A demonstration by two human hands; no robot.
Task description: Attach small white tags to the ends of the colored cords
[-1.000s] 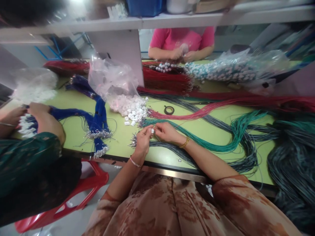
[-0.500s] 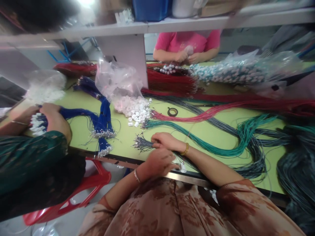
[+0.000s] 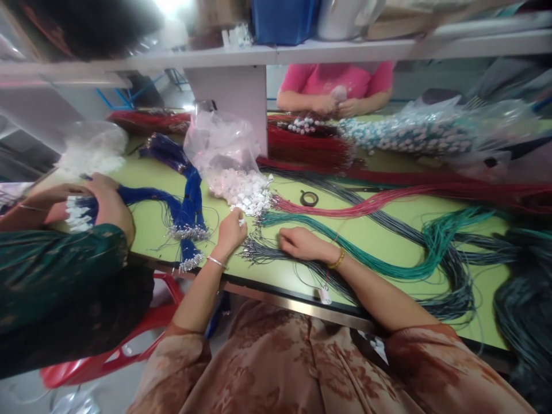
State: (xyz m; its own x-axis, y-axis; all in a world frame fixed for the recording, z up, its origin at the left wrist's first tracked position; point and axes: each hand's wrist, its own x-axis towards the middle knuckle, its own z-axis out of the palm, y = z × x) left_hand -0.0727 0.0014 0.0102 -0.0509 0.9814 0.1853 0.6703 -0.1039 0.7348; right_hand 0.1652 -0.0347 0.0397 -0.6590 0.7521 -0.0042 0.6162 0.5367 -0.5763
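Observation:
My left hand [image 3: 233, 233] is closed in a pinch at the near side of a pile of white plastic connector housings [image 3: 241, 187]. One small white housing [image 3: 242, 222] shows at its fingertips. Curled shut, my right hand [image 3: 304, 244] rests over a bundle of grey wires [image 3: 261, 250] with metal terminals at their left ends; whatever its fingers grip is hidden. Close to the table's front edge lies a white connector [image 3: 325, 296] with a thin wire on it. Green wires [image 3: 310, 220] and pink-red wires [image 3: 328, 210] run behind my right hand.
A clear plastic bag [image 3: 222, 138] stands behind the housings, and a black tape roll [image 3: 309, 199] lies farther right. At left, a co-worker's hands [image 3: 101, 187] handle blue wires [image 3: 190, 201]. Another person in pink [image 3: 336, 86] sits opposite, below a shelf [image 3: 302, 54].
My hands were together at a white housing, then the left crossed below the right near the table edge. A white connector now lies there, and my left hand has moved to the housing pile.

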